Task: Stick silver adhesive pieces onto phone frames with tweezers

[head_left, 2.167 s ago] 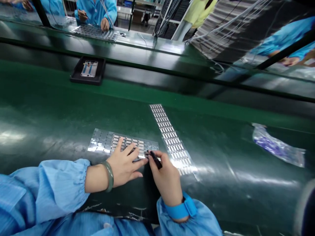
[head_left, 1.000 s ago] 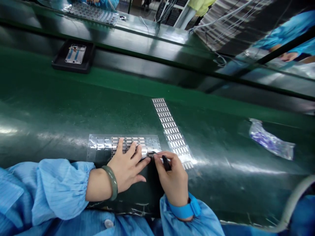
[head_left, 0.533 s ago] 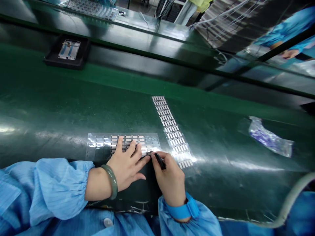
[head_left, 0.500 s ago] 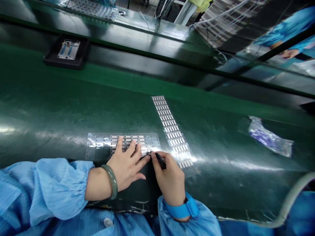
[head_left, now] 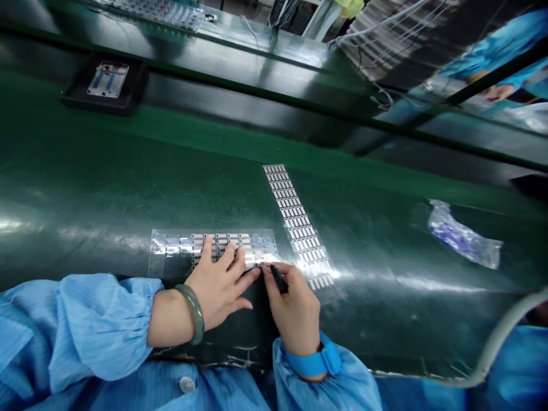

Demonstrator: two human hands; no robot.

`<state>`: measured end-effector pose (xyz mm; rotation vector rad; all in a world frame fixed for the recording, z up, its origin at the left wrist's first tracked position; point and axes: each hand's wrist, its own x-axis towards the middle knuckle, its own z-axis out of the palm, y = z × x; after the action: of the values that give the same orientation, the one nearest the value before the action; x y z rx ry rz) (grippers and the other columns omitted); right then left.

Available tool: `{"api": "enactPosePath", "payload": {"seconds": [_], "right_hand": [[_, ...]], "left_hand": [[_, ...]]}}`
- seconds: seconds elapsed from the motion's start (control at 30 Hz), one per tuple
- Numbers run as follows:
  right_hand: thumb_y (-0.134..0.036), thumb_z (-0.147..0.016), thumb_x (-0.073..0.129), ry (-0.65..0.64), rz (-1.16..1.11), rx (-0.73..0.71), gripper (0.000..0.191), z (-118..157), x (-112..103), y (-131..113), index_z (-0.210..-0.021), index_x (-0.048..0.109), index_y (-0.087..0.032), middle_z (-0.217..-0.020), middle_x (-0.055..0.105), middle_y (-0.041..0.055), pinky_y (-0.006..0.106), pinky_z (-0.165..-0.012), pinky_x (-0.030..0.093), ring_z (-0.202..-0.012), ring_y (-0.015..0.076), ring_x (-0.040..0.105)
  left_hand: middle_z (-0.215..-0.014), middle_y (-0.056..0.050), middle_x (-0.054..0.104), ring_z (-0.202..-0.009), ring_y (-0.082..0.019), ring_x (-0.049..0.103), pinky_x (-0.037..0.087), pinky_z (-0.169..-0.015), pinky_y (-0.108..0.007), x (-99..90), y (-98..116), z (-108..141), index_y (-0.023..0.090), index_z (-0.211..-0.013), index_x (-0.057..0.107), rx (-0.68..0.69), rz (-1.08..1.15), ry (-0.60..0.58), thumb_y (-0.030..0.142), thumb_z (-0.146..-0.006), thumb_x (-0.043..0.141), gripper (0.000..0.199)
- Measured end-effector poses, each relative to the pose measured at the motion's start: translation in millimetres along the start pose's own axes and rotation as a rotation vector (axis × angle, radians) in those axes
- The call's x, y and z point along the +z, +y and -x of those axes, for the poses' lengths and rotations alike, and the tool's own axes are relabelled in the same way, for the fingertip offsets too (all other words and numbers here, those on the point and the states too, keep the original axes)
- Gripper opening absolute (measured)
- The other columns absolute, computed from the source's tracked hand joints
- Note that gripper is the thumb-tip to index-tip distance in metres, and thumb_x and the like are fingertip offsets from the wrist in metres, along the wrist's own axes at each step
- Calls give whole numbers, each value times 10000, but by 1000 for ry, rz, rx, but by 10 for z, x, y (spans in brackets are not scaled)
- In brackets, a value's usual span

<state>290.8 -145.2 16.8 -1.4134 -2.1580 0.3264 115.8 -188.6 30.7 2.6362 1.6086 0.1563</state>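
My left hand lies with its fingers spread on a clear sticker sheet with rows of small pale, dark-edged strips. It covers part of the rows. A green bangle is on that wrist. At the sheet's lower right edge, my right hand pinches a slim black hand tool. Its tip meets the sheet close to the left fingertips, and whatever is at the tip is too small to make out. A second strip sheet lies slanted just beyond my right hand. A blue band circles the right wrist.
A black tray holding a phone-like part sits at the far left. On the right lies a clear bag with purple contents. A raised ledge runs behind the green work surface. Another person's hands are at upper right.
The view has shifted slightly, moving the tray and bag a little left in the picture. Both hands keep nearly the same pose on the sheet, and the black tool is still held.
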Motion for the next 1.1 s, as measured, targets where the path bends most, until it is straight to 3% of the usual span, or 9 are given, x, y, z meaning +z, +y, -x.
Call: {"api": "enactPosePath", "payload": {"seconds": [0.13,0.33,0.47,0.63,0.83,1.1], "right_hand": [[-308,-891,512,-44,-87,27,103,-20,-35,-9,-859,550,-218,-802,646,18,267,-629,498,-712,165,630],[-241,-872,555,59,-242,34,29,-81,-73,-23,-882,541,-218,-902,609,37,274,-724,489,-858,166,600],[-212,-879,503,-11,-244,14,78,-176,-33,-5,-949,537,-216,-971,635,46,280,-744,501,-936,175,607],[-204,-841,486,-96,-165,12,126,-244,-17,-12,-948,552,-203,-875,656,30,277,-632,504,-731,166,629],[-230,-858,517,89,-211,37,113,-304,-83,-66,-958,562,-204,-903,628,34,261,-620,486,-640,130,577],[-271,-860,472,-146,-92,-78,125,-563,79,-134,-935,547,-204,-871,654,48,303,-681,502,-774,195,637]], "left_hand": [[-1360,-169,430,-1266,-377,344,245,-952,-723,1,0,-1,229,-1363,398,-3,6,3,541,-915,316,552],[-1368,-162,424,-1270,-374,341,248,-957,-719,0,3,-3,231,-1358,403,-6,17,3,536,-918,315,543],[-1366,-157,429,-1272,-371,339,246,-958,-721,4,5,-1,233,-1360,399,-5,15,11,539,-916,317,545],[-1378,-148,422,-1274,-368,337,249,-969,-710,-1,4,-1,234,-1360,401,-12,11,1,538,-917,321,543],[-1380,-141,424,-1275,-360,342,235,-971,-712,14,5,4,247,-1360,395,-16,25,31,525,-922,322,524],[-1368,-160,432,-1260,-374,365,237,-959,-721,43,3,1,231,-1351,406,-10,33,40,508,-918,353,517]]}}
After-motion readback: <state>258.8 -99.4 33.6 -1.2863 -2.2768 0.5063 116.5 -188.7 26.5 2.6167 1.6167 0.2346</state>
